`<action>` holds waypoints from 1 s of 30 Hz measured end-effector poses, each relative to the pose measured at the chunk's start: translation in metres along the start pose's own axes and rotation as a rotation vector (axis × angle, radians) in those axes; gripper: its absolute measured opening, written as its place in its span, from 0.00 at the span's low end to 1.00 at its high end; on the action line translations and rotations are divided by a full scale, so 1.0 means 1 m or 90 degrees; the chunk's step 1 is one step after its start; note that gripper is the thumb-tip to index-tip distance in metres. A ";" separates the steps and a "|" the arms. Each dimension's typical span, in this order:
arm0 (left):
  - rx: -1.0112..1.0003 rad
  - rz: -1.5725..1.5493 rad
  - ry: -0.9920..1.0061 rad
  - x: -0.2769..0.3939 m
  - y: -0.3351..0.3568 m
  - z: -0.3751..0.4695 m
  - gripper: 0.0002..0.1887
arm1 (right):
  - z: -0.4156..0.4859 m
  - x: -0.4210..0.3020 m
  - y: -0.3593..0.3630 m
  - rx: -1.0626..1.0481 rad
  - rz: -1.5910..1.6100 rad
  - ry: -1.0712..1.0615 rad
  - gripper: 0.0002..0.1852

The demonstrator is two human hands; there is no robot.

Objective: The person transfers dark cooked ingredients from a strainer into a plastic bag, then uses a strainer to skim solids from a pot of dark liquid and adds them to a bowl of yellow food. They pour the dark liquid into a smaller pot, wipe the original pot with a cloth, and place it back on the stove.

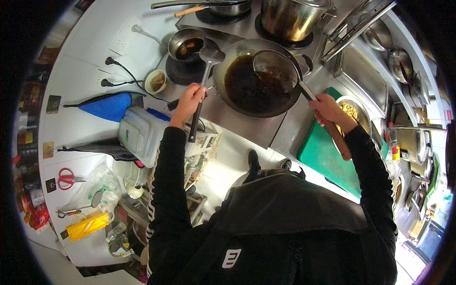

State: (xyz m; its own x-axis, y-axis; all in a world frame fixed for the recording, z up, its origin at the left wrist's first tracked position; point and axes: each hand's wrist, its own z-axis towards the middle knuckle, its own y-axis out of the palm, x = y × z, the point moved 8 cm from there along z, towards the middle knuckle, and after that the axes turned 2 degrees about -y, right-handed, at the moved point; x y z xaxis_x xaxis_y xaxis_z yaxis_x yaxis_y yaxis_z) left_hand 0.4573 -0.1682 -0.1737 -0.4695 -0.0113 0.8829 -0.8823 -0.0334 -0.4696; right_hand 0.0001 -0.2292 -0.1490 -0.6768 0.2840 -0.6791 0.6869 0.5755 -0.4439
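Note:
In my left hand (188,101) is a metal wok spatula (211,57), its head raised at the left rim of a large wok (262,113). Dark liquid (245,96) fills the wok's bottom. My right hand (329,108) grips the wooden handle of a round mesh strainer (276,69), whose basket is over the right part of the wok, with dark bits seen through or in it. Whether the mesh touches the liquid I cannot tell. A metal bowl (365,110) with yellow food pieces (349,109) sits beyond my right hand, partly hidden by the forearm.
A small pan (174,39) with dark liquid and a cup (155,81) stand left of the wok. A big steel pot (292,21) and another pan (231,8) are behind it. A green cutting board (320,149) and a steel tray (363,78) are at the right.

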 end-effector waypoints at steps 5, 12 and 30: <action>0.004 -0.003 -0.007 0.000 0.001 0.001 0.14 | -0.033 0.007 0.043 -0.126 0.178 0.081 0.14; 0.010 -0.038 -0.025 0.004 0.002 -0.001 0.14 | -0.038 -0.005 0.089 -0.321 0.373 0.033 0.14; -0.006 -0.020 -0.001 -0.015 0.003 0.002 0.15 | 0.031 -0.039 0.017 0.177 -0.063 -0.118 0.15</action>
State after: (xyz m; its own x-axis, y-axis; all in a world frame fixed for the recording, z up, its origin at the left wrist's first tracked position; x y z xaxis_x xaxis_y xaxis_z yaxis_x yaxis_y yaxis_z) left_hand 0.4619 -0.1701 -0.1884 -0.4413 -0.0114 0.8973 -0.8970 -0.0249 -0.4414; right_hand 0.0462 -0.2539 -0.1486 -0.7018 0.0783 -0.7081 0.6834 0.3548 -0.6381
